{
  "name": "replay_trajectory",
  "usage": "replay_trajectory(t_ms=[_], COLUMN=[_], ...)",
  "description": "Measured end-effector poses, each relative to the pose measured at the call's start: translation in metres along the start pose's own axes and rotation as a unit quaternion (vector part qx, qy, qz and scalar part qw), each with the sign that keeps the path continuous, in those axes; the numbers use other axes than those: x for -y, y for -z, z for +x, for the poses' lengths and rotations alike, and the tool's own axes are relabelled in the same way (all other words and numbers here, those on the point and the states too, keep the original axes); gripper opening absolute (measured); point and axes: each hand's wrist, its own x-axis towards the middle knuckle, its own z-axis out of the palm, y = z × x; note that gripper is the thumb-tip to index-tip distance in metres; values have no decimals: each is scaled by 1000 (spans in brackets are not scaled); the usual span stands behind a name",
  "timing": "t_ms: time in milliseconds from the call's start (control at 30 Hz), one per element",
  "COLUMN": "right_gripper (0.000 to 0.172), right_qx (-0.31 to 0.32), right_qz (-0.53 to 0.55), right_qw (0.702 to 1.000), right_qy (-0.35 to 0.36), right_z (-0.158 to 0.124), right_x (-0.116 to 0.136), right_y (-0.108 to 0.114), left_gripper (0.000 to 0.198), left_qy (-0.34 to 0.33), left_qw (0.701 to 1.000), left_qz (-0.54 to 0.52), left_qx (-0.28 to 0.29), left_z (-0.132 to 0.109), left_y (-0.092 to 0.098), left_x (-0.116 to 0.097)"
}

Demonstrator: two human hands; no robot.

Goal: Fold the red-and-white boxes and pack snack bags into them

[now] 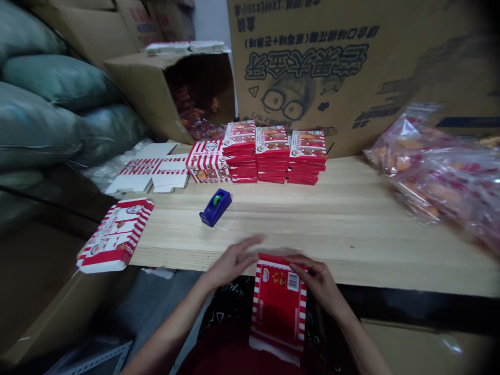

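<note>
Red striped carton (278, 307) overlaps the bench (351, 229) front edge. Right hand (318, 281): fingers clenched on carton's upper edge. Left hand (232, 263): fingers released, at carton's 10 o'clock. Tape dispenser (215, 207) at 11 o'clock; stacked cartons (273, 156) at 12 o'clock.

Large Chinese characters (307, 61) are seen printed upside down on a cardboard carton (351, 78), but they cannot be read with certainty. A barcode (292, 282) is printed on the red-and-white box (278, 307) at the desk edge (351, 273); its digits are too small for reading. The print on the stacked boxes (273, 156) is also unclear.
</note>
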Motion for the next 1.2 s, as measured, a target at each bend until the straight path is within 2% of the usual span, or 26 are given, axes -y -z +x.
replay_trajectory(t_ms=[67,100,133,167,233,300,367,433,567,700,800,1000,1100,1200], right_gripper=[31,30,28,26,23,20,19,17,17,23,24,21,23,31], right_qx=[-33,-48,-60,-76,-121,-177,-226,-256,-256,-241,-237,-247,-244,-216], right_qz=[9,18,28,35,38,35,23,0,-70,-132,-150,-122,-122,-144], right_qw=[999,999,997,996,990,979,965,948,925,915,910,915,917,913], right_qy=[11,18,26,36,61,92,133,187,273,296,306,294,292,314], right_z=[5,8,10,12,14,16,17,20,27,28,26,31,32,28], right_x=[6,9,12,16,25,36,49,60,67,60,57,59,62,67], right_y=[10,15,21,26,32,33,28,20,-2,-20,-26,-28,-31,-37], left_gripper=[45,41,36,30,25,27,30,33,41,48,49,46,38,33], left_qy=[23,49,94,121,169,203,223,224,199,175,161,144,135,93], left_qw=[981,954,929,919,918,928,934,934,923,912,905,892,879,887], left_qz=[55,82,94,95,79,49,15,-17,-81,-137,-153,-96,-67,-84], left_qx=[-183,-284,-346,-364,-350,-308,-280,-279,-320,-346,-362,-418,-452,-445], left_z=[13,20,26,30,37,41,43,44,42,32,21,-1,-4,-2], left_y=[41,64,87,107,137,149,148,142,132,127,120,106,97,70], left_x=[10,16,23,30,42,51,57,59,57,56,63,83,65,9])
